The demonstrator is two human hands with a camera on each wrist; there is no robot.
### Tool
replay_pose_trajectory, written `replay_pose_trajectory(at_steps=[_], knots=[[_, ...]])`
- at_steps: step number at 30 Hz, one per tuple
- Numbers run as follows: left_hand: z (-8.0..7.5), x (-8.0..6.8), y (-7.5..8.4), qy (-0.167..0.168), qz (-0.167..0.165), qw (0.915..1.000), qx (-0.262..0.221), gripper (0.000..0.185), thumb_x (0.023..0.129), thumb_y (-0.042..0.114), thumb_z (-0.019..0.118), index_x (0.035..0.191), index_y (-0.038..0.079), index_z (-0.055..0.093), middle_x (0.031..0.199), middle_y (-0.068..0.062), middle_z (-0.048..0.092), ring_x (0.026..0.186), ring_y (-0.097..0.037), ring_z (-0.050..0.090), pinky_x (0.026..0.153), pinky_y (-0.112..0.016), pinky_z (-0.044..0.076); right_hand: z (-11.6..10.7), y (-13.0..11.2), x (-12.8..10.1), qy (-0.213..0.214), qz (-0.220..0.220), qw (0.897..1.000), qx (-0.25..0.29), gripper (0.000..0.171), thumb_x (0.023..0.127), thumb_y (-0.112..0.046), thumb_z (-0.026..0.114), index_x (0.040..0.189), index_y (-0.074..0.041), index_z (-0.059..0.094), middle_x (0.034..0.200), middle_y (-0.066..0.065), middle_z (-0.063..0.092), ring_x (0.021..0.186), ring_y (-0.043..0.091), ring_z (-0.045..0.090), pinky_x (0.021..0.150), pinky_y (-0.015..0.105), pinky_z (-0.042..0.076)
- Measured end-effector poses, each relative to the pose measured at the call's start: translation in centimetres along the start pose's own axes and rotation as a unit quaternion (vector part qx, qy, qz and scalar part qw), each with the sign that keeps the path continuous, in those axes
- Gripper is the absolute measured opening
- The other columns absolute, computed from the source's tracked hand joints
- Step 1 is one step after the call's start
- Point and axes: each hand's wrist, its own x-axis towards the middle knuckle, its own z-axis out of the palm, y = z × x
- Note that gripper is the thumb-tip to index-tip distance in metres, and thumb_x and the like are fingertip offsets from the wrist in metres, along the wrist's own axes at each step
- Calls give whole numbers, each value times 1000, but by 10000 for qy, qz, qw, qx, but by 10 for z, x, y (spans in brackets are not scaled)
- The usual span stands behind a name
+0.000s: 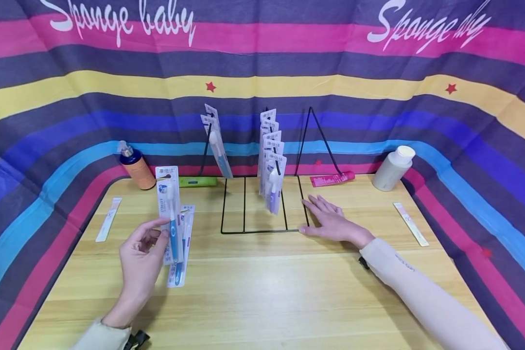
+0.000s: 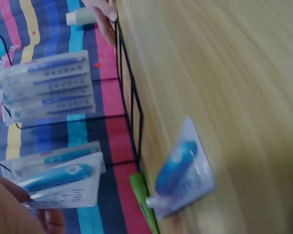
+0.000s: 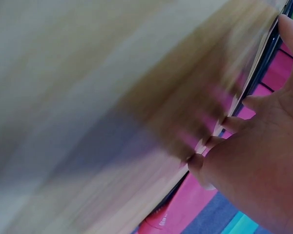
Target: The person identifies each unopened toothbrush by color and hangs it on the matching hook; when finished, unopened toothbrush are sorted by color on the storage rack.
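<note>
My left hand (image 1: 140,257) pinches a packaged blue toothbrush (image 1: 162,194) by its edge, holding it upright over the left of the table. Behind and below it lies another packaged blue toothbrush (image 1: 188,223), flat on the wood and partly covered in the head view. A black wire rack (image 1: 262,231) stands at the middle; purple toothbrush packs (image 1: 274,175) hang in a row on its centre hook, and blue packs (image 1: 218,150) hang on its left one. My right hand (image 1: 332,221), fingers extended, rests at the rack's right edge, as the right wrist view also shows.
A green tube (image 1: 198,182) lies behind the left packs and a pink tube (image 1: 332,180) by the rack's back right. An orange-and-blue bottle (image 1: 139,170) and a white bottle (image 1: 393,169) stand at the back corners. Slim white packets (image 1: 109,219) lie at both sides. Striped cloth surrounds the table.
</note>
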Motion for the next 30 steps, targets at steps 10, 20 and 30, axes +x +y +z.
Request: replay_pose_trajectory(at_steps=[10,20,30], knots=[[26,-2,4,-841,1690,9516,-2425,28,90,-32,55,116,-26,65,119,-17,75,102,-20,71,92,-25,57,0,2,-2,-4,-21,10000,35,100,103,-65,65,176,-12,21,182,15,6,166,43,-1,121,78,3],[51,0,4,-1185,1775,9378,-2736,30,89,-34,55,114,-25,66,118,-16,75,104,-20,71,93,-27,57,0,3,-1,-30,9,10000,-4,101,103,-66,64,176,-12,20,182,15,5,166,43,-1,122,77,3],[69,10,-9,-1121,1508,9573,-2199,29,94,-28,59,121,-20,67,120,-14,73,105,-20,68,95,-25,55,1,5,0,0,-19,10000,-49,102,103,-67,64,176,-11,21,182,16,6,166,44,0,122,78,5]])
